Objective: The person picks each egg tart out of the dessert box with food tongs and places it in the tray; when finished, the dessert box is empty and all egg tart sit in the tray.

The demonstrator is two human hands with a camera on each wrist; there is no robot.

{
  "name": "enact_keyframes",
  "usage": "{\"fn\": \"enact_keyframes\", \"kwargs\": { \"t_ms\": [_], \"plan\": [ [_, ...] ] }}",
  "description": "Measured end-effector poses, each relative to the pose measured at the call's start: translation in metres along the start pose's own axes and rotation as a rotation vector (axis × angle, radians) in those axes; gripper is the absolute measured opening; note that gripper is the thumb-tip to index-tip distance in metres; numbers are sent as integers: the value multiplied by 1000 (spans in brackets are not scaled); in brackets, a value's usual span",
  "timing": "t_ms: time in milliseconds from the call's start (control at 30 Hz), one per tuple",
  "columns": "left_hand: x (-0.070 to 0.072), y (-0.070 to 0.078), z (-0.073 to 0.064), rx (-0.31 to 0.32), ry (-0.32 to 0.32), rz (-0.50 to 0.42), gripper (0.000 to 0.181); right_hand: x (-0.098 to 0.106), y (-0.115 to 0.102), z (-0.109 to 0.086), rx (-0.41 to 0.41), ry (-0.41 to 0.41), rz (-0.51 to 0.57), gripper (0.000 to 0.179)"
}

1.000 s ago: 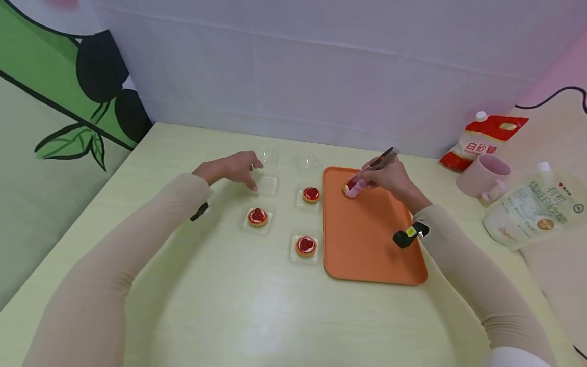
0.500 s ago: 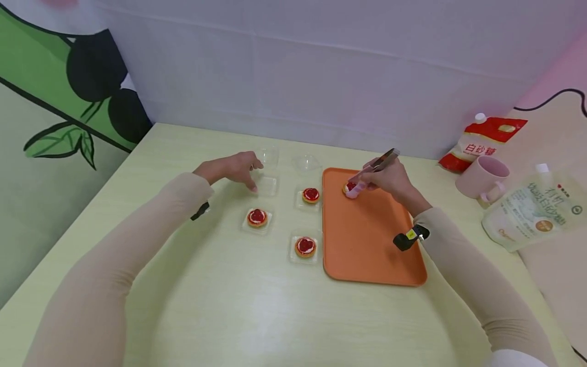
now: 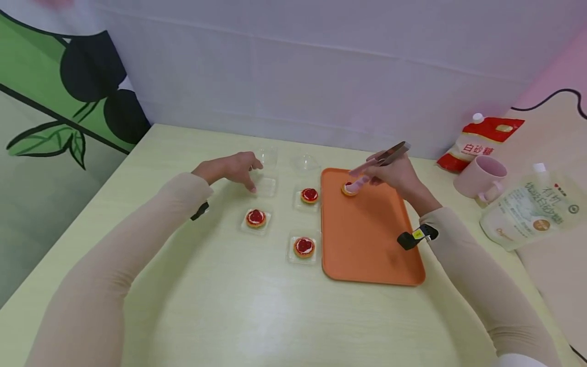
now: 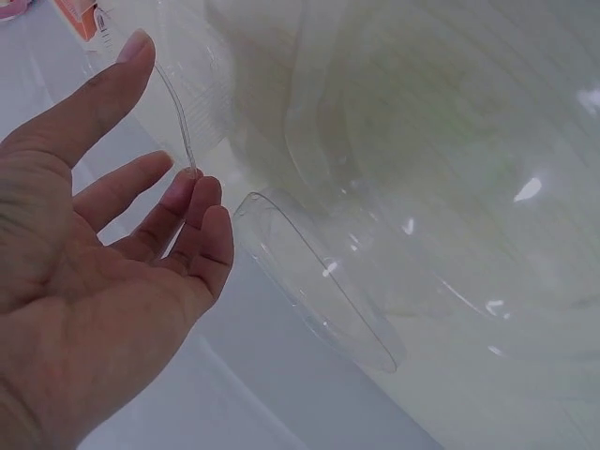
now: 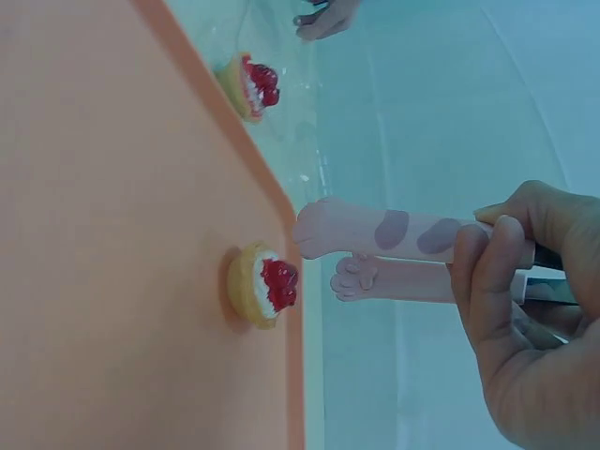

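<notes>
My right hand (image 3: 393, 171) holds tongs (image 5: 412, 279) with pink cat-paw tips, spread apart. On the orange tray (image 3: 371, 239) sits a small fruit tart (image 5: 251, 286) with red topping and white cream. The paw tips are beside and above it; in the head view, one overlaps the tart. My left hand (image 3: 235, 167) is at the left side of an opened clear plastic box (image 3: 266, 187). In the left wrist view, its fingertips (image 4: 211, 216) touch the clear rim and the thumb points along the same edge. Nothing lies inside that box.
Left of the tray, three tarts (image 3: 256, 218) sit in clear box bases. A clear domed lid (image 3: 306, 162) stands behind one. To the right are a pink mug (image 3: 479, 176), a red sugar bag (image 3: 479, 142) and a white spouted pouch (image 3: 534, 211). A cloth wall (image 3: 293, 76) borders the back.
The right hand has drawn slightly right and up from the tart, and the tong tips have spread apart. The tart stays on the tray. My left hand keeps its place at the box.
</notes>
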State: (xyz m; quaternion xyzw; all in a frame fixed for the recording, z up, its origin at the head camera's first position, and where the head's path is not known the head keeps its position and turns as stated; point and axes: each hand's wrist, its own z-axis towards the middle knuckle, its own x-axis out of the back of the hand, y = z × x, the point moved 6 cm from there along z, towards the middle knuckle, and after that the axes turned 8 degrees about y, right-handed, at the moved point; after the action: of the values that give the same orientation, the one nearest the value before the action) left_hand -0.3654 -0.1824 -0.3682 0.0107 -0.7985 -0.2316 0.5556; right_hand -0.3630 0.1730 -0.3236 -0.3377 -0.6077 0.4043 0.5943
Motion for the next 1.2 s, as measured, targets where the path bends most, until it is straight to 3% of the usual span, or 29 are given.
{"fn": "enact_keyframes", "kwargs": {
  "t_ms": [400,633,767,967,1200],
  "plan": [
    [5,-1,-7,8,39,-48,76,-12,-23,-11,62,-36,26,37],
    [14,2,-32,-60,105,-102,70,-28,-41,-19,70,-69,55,37],
    [8,5,-52,-90,126,-147,70,-39,-50,-27,56,-135,103,38],
    [-9,16,-74,-113,97,-164,71,-60,-58,-35,2,-204,161,36],
    [-30,20,-87,-120,18,-150,79,-95,-72,-44,67,-279,130,37]
  ]
}}
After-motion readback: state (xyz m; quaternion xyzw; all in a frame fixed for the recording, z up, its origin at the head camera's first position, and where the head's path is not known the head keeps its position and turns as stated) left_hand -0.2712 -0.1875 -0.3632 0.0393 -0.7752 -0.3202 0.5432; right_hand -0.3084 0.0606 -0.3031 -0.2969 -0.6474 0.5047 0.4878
